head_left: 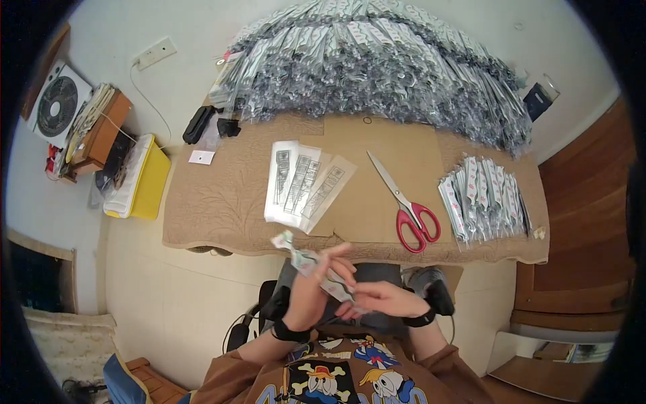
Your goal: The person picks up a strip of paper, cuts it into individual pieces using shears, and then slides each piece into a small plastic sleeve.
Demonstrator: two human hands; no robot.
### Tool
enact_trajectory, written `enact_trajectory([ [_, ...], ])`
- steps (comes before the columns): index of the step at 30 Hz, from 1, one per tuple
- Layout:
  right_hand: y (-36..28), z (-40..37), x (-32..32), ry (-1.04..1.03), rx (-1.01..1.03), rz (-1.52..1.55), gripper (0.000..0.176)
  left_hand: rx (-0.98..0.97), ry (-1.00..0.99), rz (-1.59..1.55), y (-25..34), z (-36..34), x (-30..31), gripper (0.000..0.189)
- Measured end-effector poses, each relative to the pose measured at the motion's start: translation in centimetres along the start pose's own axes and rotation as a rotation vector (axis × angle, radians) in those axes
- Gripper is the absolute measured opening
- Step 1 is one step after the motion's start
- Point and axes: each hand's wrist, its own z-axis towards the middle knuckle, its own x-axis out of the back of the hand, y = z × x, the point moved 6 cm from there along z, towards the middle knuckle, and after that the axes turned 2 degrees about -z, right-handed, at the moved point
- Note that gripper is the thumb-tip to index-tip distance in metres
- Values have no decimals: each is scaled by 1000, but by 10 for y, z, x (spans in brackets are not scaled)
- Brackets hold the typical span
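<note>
A slim plastic packet (340,291), white with a dark wavy line and small red print, lies slantwise between my hands near my lap. My left hand (311,296) is wrapped round its middle, with the fingers bent over it. The packet's crumpled upper end sticks out past my left hand toward the table edge. My right hand (390,299) pinches the lower end between thumb and fingers. What the packet contains cannot be made out. Nearest on the table are flat white printed bags (281,182), fanned out, and scissors (410,210) with red handles, their blades slightly apart.
A large heap of similar packets (363,67) lines the table's back. A smaller bundle of packets (481,198) lies at the right. A black case (199,125) and a white card (201,157) lie at the left. A yellow bin (149,178) stands on the floor beyond.
</note>
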Motion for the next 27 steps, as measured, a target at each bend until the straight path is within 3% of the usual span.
enact_trajectory([
  [2, -7, -22, 8, -59, 275, -398, 27, -233, -62, 40, 28, 6, 14, 47],
  [4, 9, -47, 26, -126, 117, -511, 25, -312, 114, -73, 62, 4, 38, 47],
  [5, 5, -55, 32, -126, 116, -511, 25, -312, 115, -74, 66, 5, 48, 47],
  [8, -20, -75, 29, -267, 98, -99, 28, -272, -174, -699, 68, 12, 58, 50],
  [9, -25, -72, 24, -262, 101, -98, 28, -267, -179, -698, 61, 11, 48, 50],
  [11, -46, -51, 8, -200, 272, 207, 28, -78, -54, -644, 21, 8, 10, 56],
  [13, -42, -13, -4, -78, -50, 243, 30, -107, 109, -386, 3, -1, -21, 60],
  [14, -41, -6, -10, -77, -48, 241, 30, -109, 106, -385, 4, -3, -20, 60],
  [17, -21, 7, -10, 90, -79, 333, 28, 268, -106, 46, -14, -7, -26, 58],
  [18, -14, 5, -7, 89, -84, 331, 28, 268, -103, 42, -12, -6, -21, 58],
  [20, -15, -12, 5, 8, 151, -143, 27, -105, -66, 31, 24, 5, -6, 50],
  [21, -15, -23, 9, -31, 266, -380, 26, -129, 81, -34, 40, 6, 9, 48],
  [22, -9, -37, 18, -30, 263, -379, 26, -153, 229, -99, 60, 5, 24, 47],
  [24, 16, -58, 36, -75, -48, -361, 24, -286, 45, -463, 89, 5, 55, 54],
  [25, 12, -61, 37, -76, -48, -362, 24, -286, 45, -463, 89, 7, 61, 54],
  [27, -22, -69, 26, -223, 196, -126, 25, -259, -133, -638, 83, 13, 63, 58],
])
